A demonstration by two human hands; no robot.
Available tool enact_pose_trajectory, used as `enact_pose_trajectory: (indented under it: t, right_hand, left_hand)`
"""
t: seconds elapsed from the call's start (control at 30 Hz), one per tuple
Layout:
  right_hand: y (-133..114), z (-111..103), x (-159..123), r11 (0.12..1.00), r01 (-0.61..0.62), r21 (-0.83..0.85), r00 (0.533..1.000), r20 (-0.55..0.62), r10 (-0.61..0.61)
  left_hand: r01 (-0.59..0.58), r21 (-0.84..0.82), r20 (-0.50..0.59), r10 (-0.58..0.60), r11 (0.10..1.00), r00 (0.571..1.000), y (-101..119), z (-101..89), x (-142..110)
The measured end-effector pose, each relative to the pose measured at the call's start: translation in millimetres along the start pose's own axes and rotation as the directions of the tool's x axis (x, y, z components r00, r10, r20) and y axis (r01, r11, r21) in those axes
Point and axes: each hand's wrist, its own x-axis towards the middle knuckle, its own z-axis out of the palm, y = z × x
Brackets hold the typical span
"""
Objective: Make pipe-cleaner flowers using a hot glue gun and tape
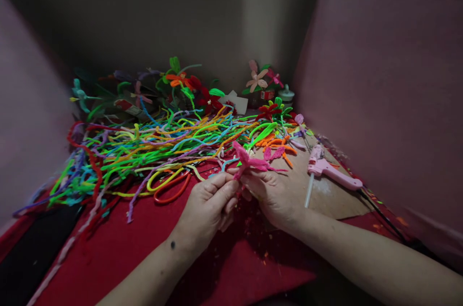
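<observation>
Head view, left hand and right hand pinching pink flower, its base hidden.

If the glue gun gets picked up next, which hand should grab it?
Probably the right hand. The pink glue gun lies on that side, while the left hand is farther away. Both hands are at the pink flower, so the left could perhaps keep holding it.

Both forearms reach in from the lower corners and converge at the middle. The left hand curls its fingers, thumb pressed near the index finger; the right hand meets it closely, fingers bent, palm turned inward.
</observation>
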Motion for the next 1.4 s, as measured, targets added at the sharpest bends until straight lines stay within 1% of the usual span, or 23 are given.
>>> enact_pose_trajectory:
  t: [0.13, 0.27, 0.37, 0.47, 0.53, 0.6, 0.67, 0.73, 0.8, 0.83, 0.9, 0.97, 1.0, 1.07, 1.13, 1.2, 1.23, 1.27, 1.3, 1.33, 1.4]
  right_hand:
    - [1.7, 1.3, -0.3, 0.999, 0.009, 0.046, 1.0, -0.01, -0.008]
    - [3.4, 5.2, -1.5, 0.984, -0.062, 0.165, 0.998, -0.016, 0.066]
    - [1.8, 6.4, -1.8, 0.972, -0.1, 0.212, 0.995, 0.023, 0.097]
    - [0.1, 3.8, -1.4, 0.98, -0.074, 0.185, 0.996, 0.052, 0.066]
    - [0.2, 1.0, -1.3, 0.987, -0.041, 0.158, 0.998, 0.051, 0.034]
    - [1.0, -1.3, -1.7, 0.989, -0.025, 0.148, 0.999, 0.04, 0.019]
    - [1.8, -2.2, -2.2, 0.99, -0.03, 0.139, 0.999, 0.029, 0.026]
    - [2.1, -2.0, -2.4, 0.991, -0.037, 0.129, 0.999, 0.008, 0.036]
    - [1.8, -1.4, -1.9, 0.992, -0.023, 0.122, 0.999, -0.026, 0.027]
    - [1.5, -1.2, -1.5, 0.993, -0.009, 0.121, 0.999, -0.044, 0.014]
    - [1.1, -0.7, -0.8, 0.993, 0.011, 0.12, 0.998, -0.063, -0.004]
    - [1.1, -0.3, -0.6, 0.993, 0.014, 0.117, 0.998, -0.064, -0.006]
    - [1.3, -0.2, -0.9, 0.993, 0.01, 0.114, 0.998, -0.066, -0.003]
    - [2.0, 0.0, -1.7, 0.996, 0.008, 0.093, 0.997, -0.072, -0.002]
    - [2.4, 0.2, -2.7, 0.998, 0.004, 0.058, 0.997, -0.079, 0.001]
    - [2.1, 0.6, -3.1, 1.0, -0.007, 0.03, 0.997, -0.083, 0.009]
    - [1.7, 1.0, -3.1, 1.0, -0.011, 0.02, 0.996, -0.085, 0.013]
    - [1.1, 1.5, -3.0, 1.0, -0.014, 0.013, 0.996, -0.086, 0.015]
    - [0.5, 2.0, -2.7, 1.0, -0.013, 0.004, 0.996, -0.085, 0.013]
    - [0.0, 2.4, -2.5, 1.0, -0.005, -0.003, 0.996, -0.087, 0.004]
    - [-1.0, 2.9, -2.2, 1.0, 0.017, -0.006, 0.997, -0.078, -0.017]
  left_hand:
    - [0.052, -0.173, 0.06, -0.042, 0.984, 0.997, -0.6, 0.0, 1.2]
    - [0.099, -0.311, 0.122, -0.064, 0.945, 0.99, -4.9, -1.6, 3.4]
    - [0.134, -0.409, 0.223, -0.043, 0.903, 0.974, -9.9, -4.3, 4.8]
    - [0.165, -0.456, 0.307, -0.02, 0.875, 0.952, -13.7, -6.6, 6.6]
    - [0.161, -0.44, 0.308, -0.02, 0.883, 0.951, -13.7, -6.5, 7.4]
    - [0.134, -0.384, 0.282, -0.022, 0.914, 0.959, -11.5, -5.3, 7.1]
    - [0.09, -0.278, 0.237, -0.022, 0.956, 0.971, -8.2, -3.5, 5.4]
    - [0.012, -0.106, 0.158, 0.005, 0.994, 0.987, -5.6, -1.6, 2.8]
    - [-0.081, 0.118, 0.049, 0.076, 0.99, 0.996, -5.1, -0.2, 0.5]
    - [-0.13, 0.238, -0.002, 0.134, 0.963, 0.991, -5.9, 0.3, -0.2]
    - [-0.218, 0.457, -0.061, 0.275, 0.863, 0.96, -9.2, 0.5, -0.3]
    - [-0.293, 0.615, -0.049, 0.406, 0.732, 0.913, -13.8, -0.2, 0.9]
    - [-0.319, 0.67, -0.032, 0.455, 0.67, 0.89, -16.1, -0.9, 1.8]
    - [-0.343, 0.746, -0.003, 0.519, 0.57, 0.855, -20.1, -2.8, 3.8]
    - [-0.349, 0.799, 0.019, 0.56, 0.489, 0.828, -22.9, -4.7, 5.5]
    - [-0.363, 0.824, 0.046, 0.589, 0.434, 0.807, -23.9, -6.1, 6.4]
    - [-0.375, 0.823, 0.054, 0.597, 0.428, 0.8, -23.6, -6.4, 6.5]
    - [-0.385, 0.81, 0.055, 0.598, 0.441, 0.8, -22.8, -6.3, 6.3]
    - [-0.389, 0.788, 0.044, 0.586, 0.478, 0.809, -21.5, -5.8, 5.9]
    - [-0.381, 0.755, 0.022, 0.561, 0.534, 0.828, -19.6, -5.0, 5.2]
    - [-0.33, 0.653, -0.043, 0.468, 0.682, 0.883, -14.9, -2.5, 3.3]
